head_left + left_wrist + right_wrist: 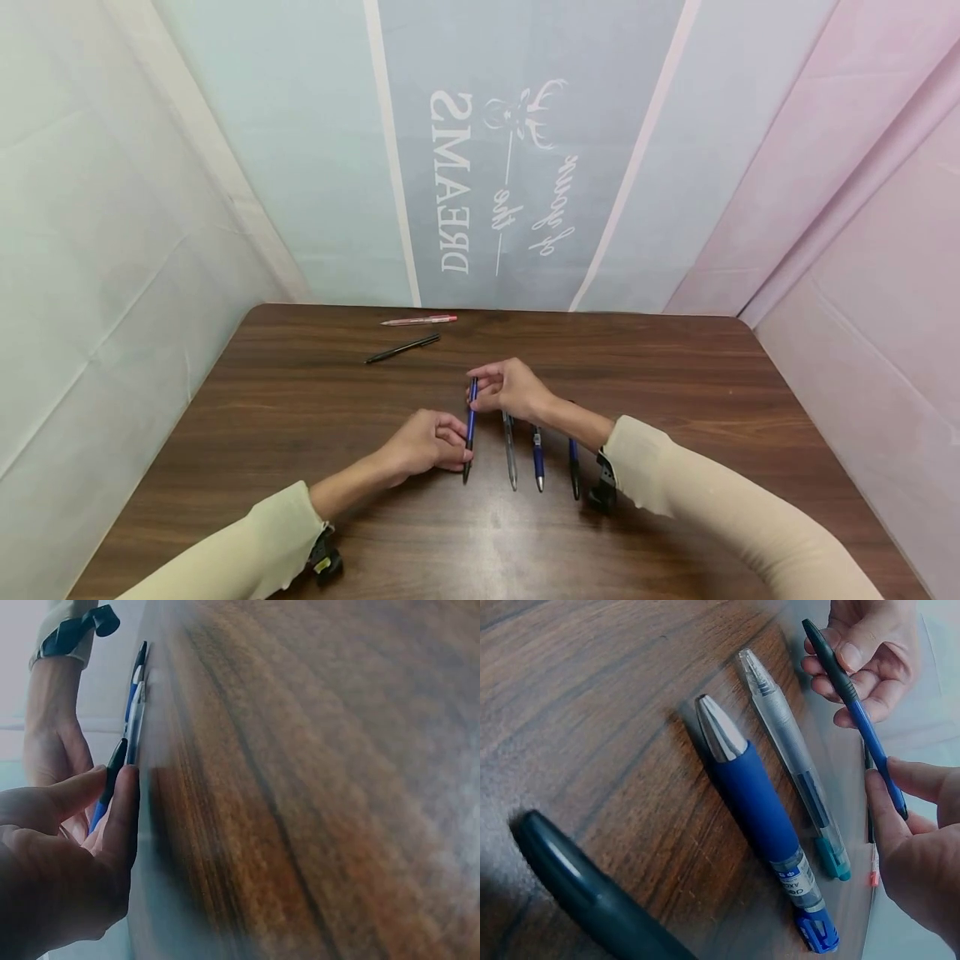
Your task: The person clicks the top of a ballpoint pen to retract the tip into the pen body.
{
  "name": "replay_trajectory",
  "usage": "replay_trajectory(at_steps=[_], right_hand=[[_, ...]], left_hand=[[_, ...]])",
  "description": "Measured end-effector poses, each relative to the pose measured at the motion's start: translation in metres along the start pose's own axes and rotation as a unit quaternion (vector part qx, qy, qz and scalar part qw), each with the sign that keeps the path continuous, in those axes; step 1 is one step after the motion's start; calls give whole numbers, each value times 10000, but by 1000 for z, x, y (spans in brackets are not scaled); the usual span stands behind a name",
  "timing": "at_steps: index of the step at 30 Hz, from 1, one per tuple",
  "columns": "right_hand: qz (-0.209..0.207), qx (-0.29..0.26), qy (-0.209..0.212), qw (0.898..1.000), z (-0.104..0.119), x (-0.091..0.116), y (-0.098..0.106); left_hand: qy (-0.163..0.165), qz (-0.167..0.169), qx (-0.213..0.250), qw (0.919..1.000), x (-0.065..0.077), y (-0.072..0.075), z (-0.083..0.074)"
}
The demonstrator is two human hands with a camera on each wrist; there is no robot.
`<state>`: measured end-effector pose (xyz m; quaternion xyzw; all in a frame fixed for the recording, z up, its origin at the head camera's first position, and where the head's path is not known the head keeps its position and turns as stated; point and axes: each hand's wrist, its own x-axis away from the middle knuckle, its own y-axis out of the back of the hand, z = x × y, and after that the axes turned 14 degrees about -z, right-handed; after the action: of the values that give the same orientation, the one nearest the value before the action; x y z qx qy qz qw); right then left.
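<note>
Both hands are on one blue pen [470,423] with a black grip and tip, which points toward the person. My left hand [423,443] pinches the black tip end between thumb and fingers, as the left wrist view also shows. At the far end, my right hand [519,390] pinches the blue barrel near its top, seen in the right wrist view. Whether the pen touches the table cannot be told. Just right of it lie a clear pen [799,754] with a teal end, a blue pen [757,799] with a silver tip, and a blue-and-black pen [574,467] partly under the right forearm.
Farther back on the brown wooden table [300,392] lie a black pen [402,348] and a clear pen with a pink end [420,320]. A printed curtain [337,167] hangs behind the table's back edge, with pale cloth at both sides.
</note>
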<state>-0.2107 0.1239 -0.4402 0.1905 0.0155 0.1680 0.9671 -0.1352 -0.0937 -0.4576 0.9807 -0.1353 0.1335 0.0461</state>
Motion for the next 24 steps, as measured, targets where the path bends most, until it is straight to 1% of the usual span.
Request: replay_trajectory(at_steps=[4,7,11,14,17,24], right_hand=[[11,46,12,10000,-1,1,-1],[-21,127,58,9999,-1,1,-1],[-90,299,112,9994,-2,2,-2],[-118,371,95,9992,-4,2,-3],[-144,434,80,9989,-5,3,-3],[-121,600,194,9979,-7,4,-3]], left_hand=[[-185,-43,-267,9995,2,-1,0],[-374,-109,-618,9973,3,-3,-1],[-715,-188,-1155,9905,1,-4,0],[-920,-231,-1472,9846,-1,-5,2],[-998,-297,-1680,9803,-1,-6,3],[-945,-490,-1845,9771,0,-8,3]])
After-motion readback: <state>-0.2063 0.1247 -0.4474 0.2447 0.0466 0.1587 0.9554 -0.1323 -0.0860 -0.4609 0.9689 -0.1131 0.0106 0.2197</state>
